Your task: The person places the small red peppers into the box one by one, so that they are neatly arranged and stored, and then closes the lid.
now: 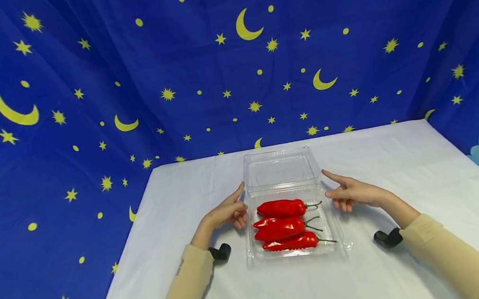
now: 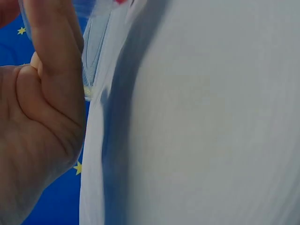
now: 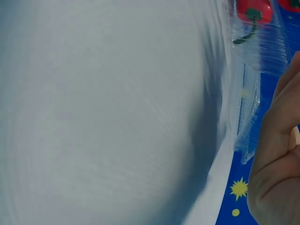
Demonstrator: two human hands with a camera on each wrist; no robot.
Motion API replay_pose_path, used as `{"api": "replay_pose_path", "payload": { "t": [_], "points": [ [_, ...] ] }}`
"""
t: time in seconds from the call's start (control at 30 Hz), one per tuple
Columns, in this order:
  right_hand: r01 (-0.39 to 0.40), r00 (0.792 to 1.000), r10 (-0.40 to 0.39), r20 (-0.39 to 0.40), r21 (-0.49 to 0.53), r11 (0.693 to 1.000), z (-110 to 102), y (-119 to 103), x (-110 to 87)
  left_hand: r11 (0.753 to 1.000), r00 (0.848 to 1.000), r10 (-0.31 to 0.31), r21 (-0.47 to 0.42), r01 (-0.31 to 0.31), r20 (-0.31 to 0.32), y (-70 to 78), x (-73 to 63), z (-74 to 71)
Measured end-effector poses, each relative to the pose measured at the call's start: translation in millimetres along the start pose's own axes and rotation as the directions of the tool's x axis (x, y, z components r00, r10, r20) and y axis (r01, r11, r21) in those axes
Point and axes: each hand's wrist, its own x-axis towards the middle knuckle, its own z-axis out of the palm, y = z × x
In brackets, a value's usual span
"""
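Note:
A transparent plastic clamshell box (image 1: 338,228) lies on the table with its lid (image 1: 281,170) folded back, away from the person. Several red peppers with green stems fill its tray: a far one (image 1: 283,208), a middle group (image 1: 281,229) and a near one (image 1: 292,242). At the box's left side is the left hand (image 1: 225,212), index finger extended and the others loosely bent. The right hand (image 1: 356,192) is beside the right edge, its index finger pointing toward the lid. Neither hand grips anything; whether fingertips touch the plastic, I cannot tell.
A white cloth (image 1: 377,156) covers the table. Behind and to the left hangs a blue curtain (image 1: 195,39) with yellow stars and moons. Black wrist mounts stick out near the left sleeve (image 1: 190,272) and the right sleeve (image 1: 449,254).

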Motion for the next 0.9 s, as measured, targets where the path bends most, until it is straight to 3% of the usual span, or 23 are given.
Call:
{"api": "replay_pose_path", "payload": {
  "t": [0.2,0.47,0.9],
  "points": [
    [0.019,1.000,-0.019,-0.002,0.055,0.998,3,2,0.9,0.998,0.999,0.034,-0.050,-0.033,0.009,-2.3,-1.3,2.2],
    [0.130,0.991,-0.131,-0.003,0.113,0.985,7,5,-0.2,0.987,0.996,0.091,-0.134,-0.091,-0.011,-5.8,-6.4,3.8],
    [0.216,0.972,-0.201,-0.118,0.124,0.969,9,6,-2.5,0.952,0.975,0.221,-0.209,-0.223,-0.035,-14.1,-9.8,0.0]
  ]
}}
